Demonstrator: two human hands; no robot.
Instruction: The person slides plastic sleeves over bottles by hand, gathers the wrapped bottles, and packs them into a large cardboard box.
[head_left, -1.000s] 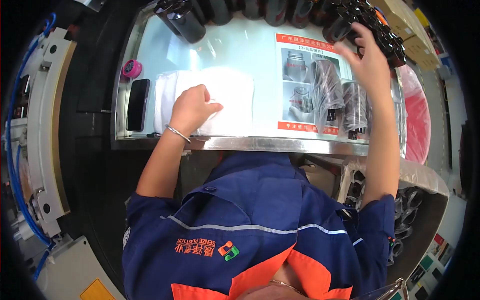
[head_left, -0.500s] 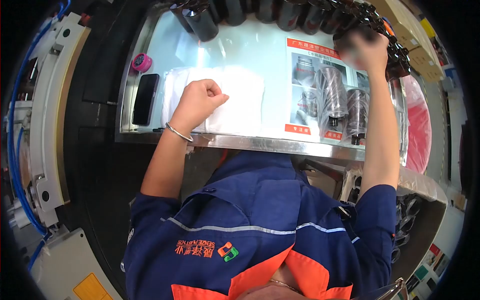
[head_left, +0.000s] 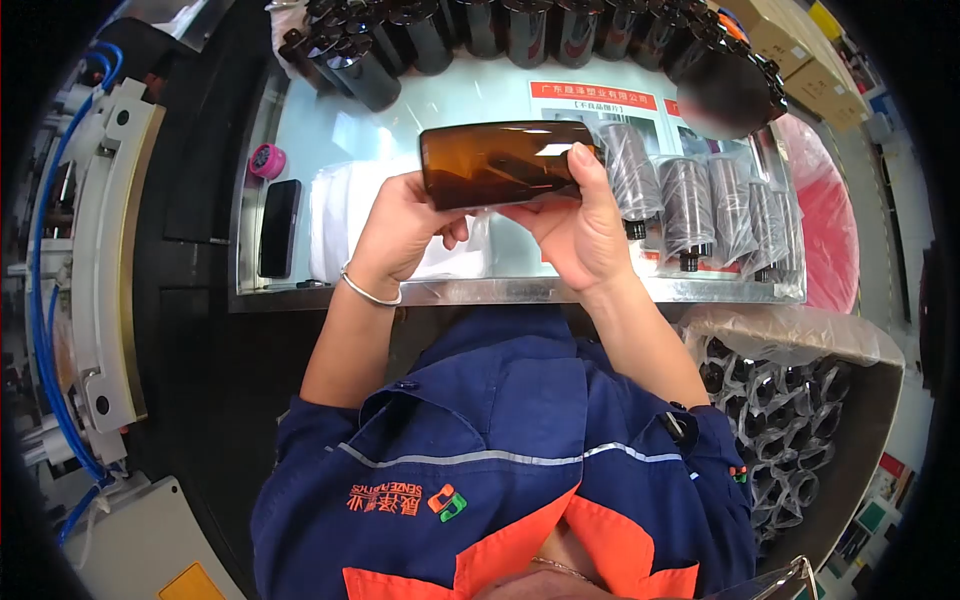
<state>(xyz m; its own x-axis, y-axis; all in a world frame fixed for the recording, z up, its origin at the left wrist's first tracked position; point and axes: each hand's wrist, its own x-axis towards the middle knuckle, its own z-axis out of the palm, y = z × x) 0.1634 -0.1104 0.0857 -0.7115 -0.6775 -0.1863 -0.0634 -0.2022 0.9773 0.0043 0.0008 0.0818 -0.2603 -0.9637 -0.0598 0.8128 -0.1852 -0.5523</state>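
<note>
An amber plastic bottle (head_left: 497,165) lies sideways across both hands above the table. My right hand (head_left: 585,220) is closed around its right end, thumb on top, hiding the neck. At the bottle's left end, my left hand (head_left: 405,225) has curled fingers against the base, partly hidden behind it. White plastic bags (head_left: 345,225) lie in a flat stack beneath my left hand. To the right of my right hand, several bagged dark bottles (head_left: 688,205) lie in a row over a printed sheet with a red banner (head_left: 592,95).
Several dark bottles (head_left: 530,35) stand along the table's back edge. A black phone (head_left: 280,228) and a pink tape roll (head_left: 267,161) are at the left. A carton (head_left: 870,345) of bagged bottles sits at lower right, a red plastic-wrapped round thing (head_left: 825,220) beyond the table's right edge.
My right hand has come from the back-right bottles to the middle with an amber bottle. My left hand now meets its base. More bagged bottles show at the right as the view shifts.
</note>
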